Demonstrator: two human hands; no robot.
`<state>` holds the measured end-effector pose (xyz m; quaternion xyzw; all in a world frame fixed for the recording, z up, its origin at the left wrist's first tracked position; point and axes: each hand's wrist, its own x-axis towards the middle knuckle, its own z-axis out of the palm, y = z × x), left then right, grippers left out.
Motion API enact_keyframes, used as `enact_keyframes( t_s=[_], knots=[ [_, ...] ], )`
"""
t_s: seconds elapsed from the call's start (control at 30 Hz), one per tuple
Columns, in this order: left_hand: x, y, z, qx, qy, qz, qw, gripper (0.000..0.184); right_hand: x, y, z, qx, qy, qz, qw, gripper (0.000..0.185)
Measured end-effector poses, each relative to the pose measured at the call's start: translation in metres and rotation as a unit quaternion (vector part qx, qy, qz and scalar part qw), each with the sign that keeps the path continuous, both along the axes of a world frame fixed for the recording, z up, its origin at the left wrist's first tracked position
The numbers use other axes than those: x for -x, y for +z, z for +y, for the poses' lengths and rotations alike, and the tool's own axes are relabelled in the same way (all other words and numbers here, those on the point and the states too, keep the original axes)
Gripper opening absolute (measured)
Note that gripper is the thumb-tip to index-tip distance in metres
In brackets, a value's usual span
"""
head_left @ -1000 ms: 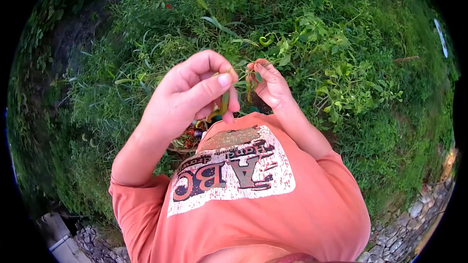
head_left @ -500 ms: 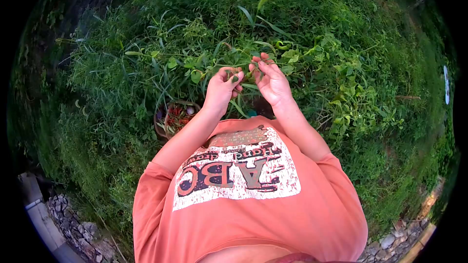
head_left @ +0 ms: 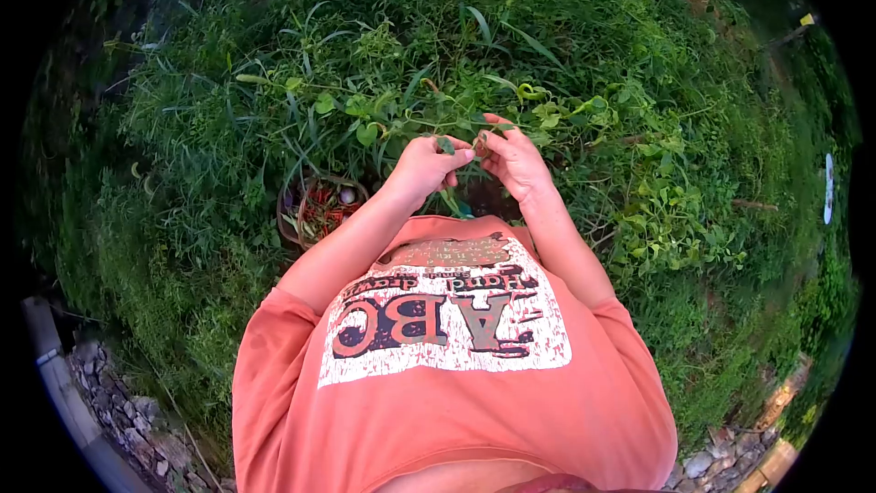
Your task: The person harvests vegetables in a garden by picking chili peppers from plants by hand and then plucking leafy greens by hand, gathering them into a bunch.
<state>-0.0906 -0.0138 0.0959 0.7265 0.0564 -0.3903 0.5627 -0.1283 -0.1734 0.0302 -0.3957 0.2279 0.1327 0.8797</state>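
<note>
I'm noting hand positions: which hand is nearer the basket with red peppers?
Left. The left hand is right of and slightly beyond the basket; the right hand is farther right, past the left hand.

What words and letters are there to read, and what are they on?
"ABC": big upside-down letters on the orange shirt.
"Hand drawn": smaller upside-down words on that shirt.
Tiny words between "Hand" and "drawn": too small to read.
Lettering on the shirt's brownish patch: too blurred to read.
</note>
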Motion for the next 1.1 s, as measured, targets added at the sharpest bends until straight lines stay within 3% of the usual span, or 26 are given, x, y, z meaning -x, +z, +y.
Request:
enact_keyframes(
  t_s=[0.13, 0.2, 0.27, 0.4, 0.47, 0.5, 0.57, 0.67, 0.7, 0.83, 0.93, 1.0, 1.1],
  knots=[
    [-0.001, -0.002, 0.004, 0.038, -0.014, 0.083, 0.996, 0.019, -0.003, -0.002, 0.008, 0.052, -0.024, -0.064, 0.996, 0.039],
    [0.007, 0.003, 0.002, 0.077, 0.03, 0.109, 0.991, 0.017, -0.003, -0.003, 0.008, 0.07, -0.041, -0.064, 0.995, 0.039],
    [0.013, 0.011, 0.005, 0.172, -0.008, 0.186, 0.967, 0.014, -0.004, -0.006, 0.01, 0.109, -0.092, -0.061, 0.988, 0.038],
    [0.023, 0.031, 0.018, 0.334, 0.064, 0.273, 0.9, 0.008, -0.008, 0.001, 0.002, 0.023, -0.109, -0.083, 0.99, 0.035],
    [0.017, 0.002, 0.039, 0.391, 0.104, 0.263, 0.876, 0.008, -0.007, 0.003, -0.003, 0.002, -0.097, -0.075, 0.992, 0.034],
    [0.013, -0.008, 0.052, 0.391, 0.122, 0.247, 0.878, 0.011, -0.008, 0.005, -0.006, -0.019, -0.087, -0.068, 0.994, 0.034],
    [0.006, 0.008, 0.066, 0.26, 0.198, 0.156, 0.932, 0.015, -0.004, 0.012, -0.008, -0.03, -0.088, -0.07, 0.993, 0.034],
    [-0.005, 0.004, 0.077, 0.119, 0.213, -0.02, 0.97, 0.021, 0.003, 0.014, -0.01, -0.047, -0.086, -0.065, 0.993, 0.034],
    [-0.008, 0.003, 0.077, 0.094, 0.184, -0.09, 0.974, 0.03, 0.005, 0.014, -0.01, -0.049, -0.086, -0.065, 0.993, 0.033],
    [-0.005, 0.006, 0.067, 0.032, 0.104, -0.2, 0.974, 0.036, 0.012, 0.018, -0.014, -0.051, -0.078, -0.072, 0.993, 0.028],
    [-0.008, 0.0, 0.063, 0.021, 0.081, -0.177, 0.981, 0.034, 0.017, 0.018, -0.014, -0.052, -0.072, -0.066, 0.994, 0.028],
    [-0.01, -0.005, 0.065, 0.038, 0.079, -0.183, 0.979, 0.029, 0.018, 0.017, -0.013, -0.053, -0.072, -0.078, 0.993, 0.008],
    [-0.012, 0.0, 0.072, 0.05, 0.019, -0.117, 0.992, 0.023, 0.02, 0.017, -0.011, -0.057, -0.095, -0.067, 0.992, 0.015]
  ],
)
